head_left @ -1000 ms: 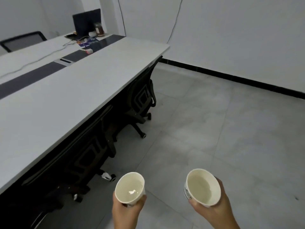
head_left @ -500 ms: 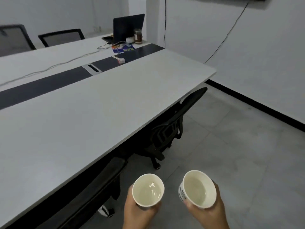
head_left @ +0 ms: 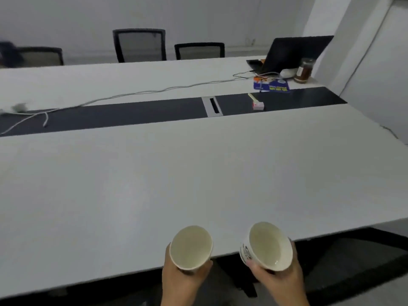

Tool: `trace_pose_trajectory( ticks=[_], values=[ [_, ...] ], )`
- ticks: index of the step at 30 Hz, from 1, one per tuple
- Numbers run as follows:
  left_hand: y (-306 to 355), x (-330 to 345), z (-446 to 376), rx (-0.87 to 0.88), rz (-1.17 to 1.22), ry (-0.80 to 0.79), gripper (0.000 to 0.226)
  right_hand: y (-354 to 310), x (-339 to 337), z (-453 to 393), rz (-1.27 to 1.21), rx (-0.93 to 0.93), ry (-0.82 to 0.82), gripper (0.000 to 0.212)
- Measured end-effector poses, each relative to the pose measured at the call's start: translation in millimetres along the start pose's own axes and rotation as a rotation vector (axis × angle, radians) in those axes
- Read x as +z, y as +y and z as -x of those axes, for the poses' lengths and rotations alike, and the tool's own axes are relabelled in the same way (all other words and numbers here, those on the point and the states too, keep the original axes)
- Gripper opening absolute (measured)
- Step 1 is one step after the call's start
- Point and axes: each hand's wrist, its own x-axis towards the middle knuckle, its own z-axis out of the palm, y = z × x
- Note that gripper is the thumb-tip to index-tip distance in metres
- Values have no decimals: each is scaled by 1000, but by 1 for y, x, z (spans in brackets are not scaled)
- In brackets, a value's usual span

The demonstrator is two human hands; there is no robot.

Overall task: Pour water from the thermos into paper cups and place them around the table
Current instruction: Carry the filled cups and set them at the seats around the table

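Note:
My left hand (head_left: pixel 183 283) grips a white paper cup (head_left: pixel 191 248) with water in it, held over the near edge of the long white table (head_left: pixel 154 184). A second paper cup (head_left: pixel 268 245), printed on its side and also holding water, is gripped by my right hand (head_left: pixel 280 283) just off the table's near edge. Both cups stay upright, side by side and apart. No thermos is in view.
A dark strip with a cable slot (head_left: pixel 212 106) runs along the table's middle. A laptop (head_left: pixel 291 51), a jar (head_left: pixel 304 70), a blue leaflet (head_left: pixel 271 86) and a small box (head_left: pixel 258 105) lie far right. A white cable (head_left: pixel 132 93) crosses the far side. Three chairs (head_left: pixel 140 44) stand behind.
The view has swung left from the floor and chairs to face the table squarely. Both cups now sit at the table's near edge, still held in my hands.

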Motion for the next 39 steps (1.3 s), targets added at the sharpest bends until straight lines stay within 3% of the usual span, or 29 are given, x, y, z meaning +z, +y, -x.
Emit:
trace_pose_trajectory(
  ticks=[3,7,10,19,25,34,37,39],
  values=[
    [3,-4,-32,24,-3,201,64,-9,21,-48,-6,22,-224,71],
    [7,-35,-80,37,-28,356,59,-12,69,-99,47,-44,-463,73],
    [11,-69,-125,37,-85,469,60,-13,109,-118,65,-59,-547,74],
    [8,-174,-263,33,-170,633,59,24,197,-136,141,-31,-430,85],
    [-3,-207,-306,48,-154,699,62,36,225,-140,165,48,-349,78],
    [-14,-218,-315,42,-169,727,68,37,230,-146,200,59,-266,78],
    [-22,-192,-288,-83,-319,730,84,36,219,-151,200,64,-229,77],
    [-33,-161,-259,-84,-457,674,80,40,205,-156,202,93,-163,73]
  ],
)
